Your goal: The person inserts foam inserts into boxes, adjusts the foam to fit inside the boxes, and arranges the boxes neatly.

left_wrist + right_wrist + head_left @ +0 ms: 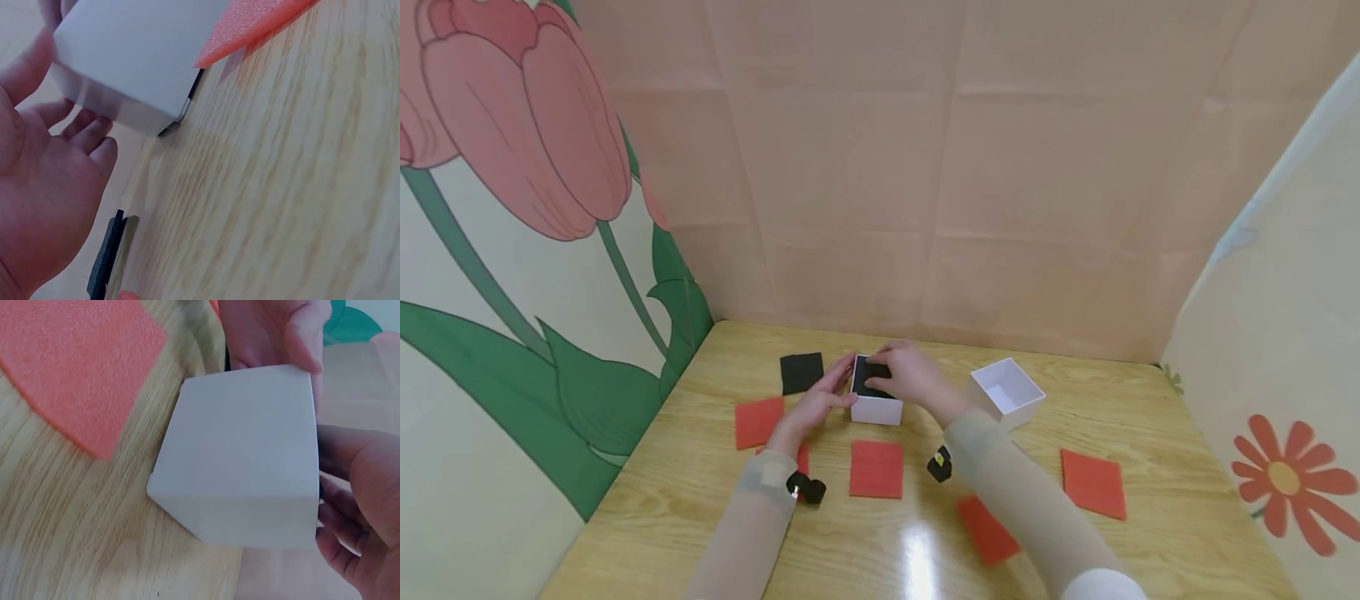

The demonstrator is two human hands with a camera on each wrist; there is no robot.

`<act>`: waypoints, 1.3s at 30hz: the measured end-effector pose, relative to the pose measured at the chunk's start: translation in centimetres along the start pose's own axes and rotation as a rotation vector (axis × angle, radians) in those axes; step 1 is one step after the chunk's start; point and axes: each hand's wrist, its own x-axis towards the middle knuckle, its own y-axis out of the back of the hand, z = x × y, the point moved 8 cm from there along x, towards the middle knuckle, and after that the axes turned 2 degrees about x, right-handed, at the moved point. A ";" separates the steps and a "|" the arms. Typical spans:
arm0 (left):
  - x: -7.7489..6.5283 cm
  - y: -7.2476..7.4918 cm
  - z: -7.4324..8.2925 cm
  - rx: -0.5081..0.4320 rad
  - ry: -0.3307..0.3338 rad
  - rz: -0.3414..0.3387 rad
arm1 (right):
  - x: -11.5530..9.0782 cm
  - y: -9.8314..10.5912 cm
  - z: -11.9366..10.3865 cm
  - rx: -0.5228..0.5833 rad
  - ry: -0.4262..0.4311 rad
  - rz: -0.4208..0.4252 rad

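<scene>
A white box (877,411) stands near the back of the table, with black foam sheet (871,377) inside its rim. My left hand (823,406) holds its left side, the thumb at the front corner and the fingers along the wall. From the right, my right hand (912,377) reaches over the rim, its bent fingers and thumb on the black foam sheet. In the right wrist view a dark edge shows between the right hand's fingers (340,519) and the box rim; most of the sheet is hidden by the walls.
A second, open white box (1007,392) stands to the right. Another black foam square (801,372) lies to the left. Several red foam squares (876,469) are spread over the wooden table (850,550), some partly under my forearms. Printed cloths (940,208) hang around the table.
</scene>
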 end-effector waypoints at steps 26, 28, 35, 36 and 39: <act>-0.1 0.0 0.1 0.014 0.008 0.020 | -1.8 1.5 2.0 -0.019 -0.067 -0.118; -0.1 0.0 0.2 0.011 0.008 0.022 | -1.8 1.5 1.9 -0.030 -0.067 -0.121; 0.1 -0.1 -0.1 0.018 0.014 0.028 | -1.5 1.0 2.1 -0.061 -0.089 -0.105; 0.1 0.0 -0.1 0.016 0.010 0.029 | -1.5 0.9 2.1 -0.066 -0.092 -0.103; 0.2 -0.1 -0.2 0.010 0.002 0.028 | -1.3 0.7 2.0 -0.087 -0.092 -0.099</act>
